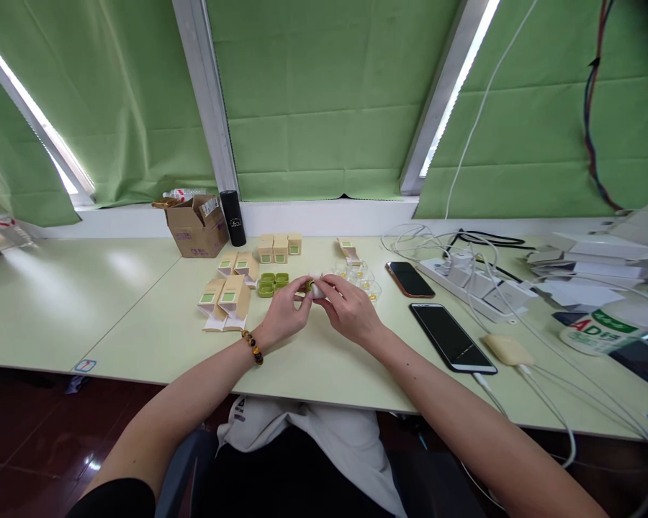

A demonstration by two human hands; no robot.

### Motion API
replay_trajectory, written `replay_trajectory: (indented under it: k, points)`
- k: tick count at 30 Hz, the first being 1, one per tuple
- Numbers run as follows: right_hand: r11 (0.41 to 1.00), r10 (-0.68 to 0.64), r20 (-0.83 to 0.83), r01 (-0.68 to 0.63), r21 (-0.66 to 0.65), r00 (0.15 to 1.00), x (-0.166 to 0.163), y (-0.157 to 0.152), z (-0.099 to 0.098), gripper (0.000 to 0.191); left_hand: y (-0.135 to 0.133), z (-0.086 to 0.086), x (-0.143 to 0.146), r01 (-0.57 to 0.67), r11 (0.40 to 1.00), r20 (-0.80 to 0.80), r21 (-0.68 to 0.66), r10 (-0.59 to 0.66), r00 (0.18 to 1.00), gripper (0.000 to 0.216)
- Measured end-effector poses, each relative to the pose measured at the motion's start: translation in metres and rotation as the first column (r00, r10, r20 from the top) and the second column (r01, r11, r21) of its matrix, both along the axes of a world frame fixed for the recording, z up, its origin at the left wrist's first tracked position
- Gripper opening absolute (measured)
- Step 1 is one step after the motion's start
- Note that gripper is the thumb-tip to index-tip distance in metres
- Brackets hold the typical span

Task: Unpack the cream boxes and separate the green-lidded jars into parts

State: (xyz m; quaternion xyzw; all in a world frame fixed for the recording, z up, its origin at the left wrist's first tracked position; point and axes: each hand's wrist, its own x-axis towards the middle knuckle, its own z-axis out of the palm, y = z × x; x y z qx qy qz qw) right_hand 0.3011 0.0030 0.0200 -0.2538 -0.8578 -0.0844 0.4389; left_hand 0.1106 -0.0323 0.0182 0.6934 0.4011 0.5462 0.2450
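My left hand (290, 308), with a beaded bracelet at its wrist, pinches a small green-and-white piece (317, 291) over the table. From the other side my right hand (351, 306) has its fingers closed on the same piece. Both sets of fingertips cover much of it, so its exact kind is unclear. Just left of my hands sit several small green square containers (266, 288), grouped together. Behind my right hand lie several clear plastic pieces (368, 280) with yellow centres. Small beige boxes (235, 296) with green labels stand at the left, some with open flaps.
More beige boxes (273, 250) stand behind, and one (348, 250) lies farther right. A cardboard carton (197, 226) and a black cylinder (232, 218) are by the wall. Two phones (453, 336), a power strip (478, 288), cables and a white bottle (618, 325) occupy the right side.
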Motion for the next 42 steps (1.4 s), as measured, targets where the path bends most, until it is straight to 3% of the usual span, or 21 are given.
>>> replay_trajectory:
  k: [8, 14, 20, 26, 30, 33, 36, 38, 40, 42]
  points:
    - [1.0, -0.004, 0.041, 0.005, -0.016, 0.999, -0.004, 0.001, -0.005, 0.038, -0.002, 0.004, 0.004, -0.044, 0.999, -0.002, 0.016, 0.044, 0.999, 0.034]
    - [0.998, 0.013, -0.017, -0.014, -0.067, 1.0, -0.007, 0.001, -0.007, 0.036, -0.001, 0.007, 0.003, -0.085, 0.996, -0.053, 0.022, 0.086, 0.995, 0.031]
    - [0.989, 0.068, -0.096, -0.08, -0.127, 0.993, 0.0, 0.005, -0.012, 0.037, 0.002, 0.008, -0.003, 0.012, 0.998, -0.106, 0.057, -0.005, 0.994, 0.041]
    - [0.959, 0.125, -0.23, -0.177, -0.219, 0.965, -0.001, 0.004, -0.01, 0.029, 0.007, 0.004, -0.004, 0.062, 0.997, 0.057, -0.044, -0.059, 0.997, 0.043]
    - [0.932, 0.057, -0.439, -0.205, -0.298, 0.897, -0.001, 0.004, -0.002, 0.027, 0.011, 0.0, -0.003, 0.091, 0.993, 0.111, -0.078, -0.082, 0.99, 0.041]
    - [0.819, -0.009, -0.663, -0.375, -0.435, 0.749, 0.003, 0.007, 0.005, 0.033, 0.016, -0.004, -0.006, 0.095, 0.989, 0.159, -0.111, -0.076, 0.984, 0.043]
    - [0.575, -0.053, -0.813, -0.648, -0.5, 0.58, 0.006, 0.012, 0.01, 0.039, 0.022, -0.008, -0.008, 0.103, 0.986, 0.265, -0.134, -0.064, 0.962, 0.049]
    - [0.431, -0.108, -0.855, -0.752, -0.499, 0.507, 0.008, 0.015, 0.012, 0.044, 0.025, -0.009, -0.009, 0.12, 0.983, 0.334, -0.137, -0.068, 0.94, 0.052]
    - [0.346, -0.17, -0.868, -0.796, -0.497, 0.467, 0.008, 0.017, 0.012, 0.051, 0.025, -0.008, -0.01, 0.133, 0.982, 0.384, -0.136, -0.071, 0.92, 0.055]
    - [0.313, -0.208, -0.87, -0.812, -0.493, 0.448, 0.009, 0.019, 0.012, 0.055, 0.024, -0.007, -0.01, 0.143, 0.981, 0.408, -0.13, -0.078, 0.91, 0.058]
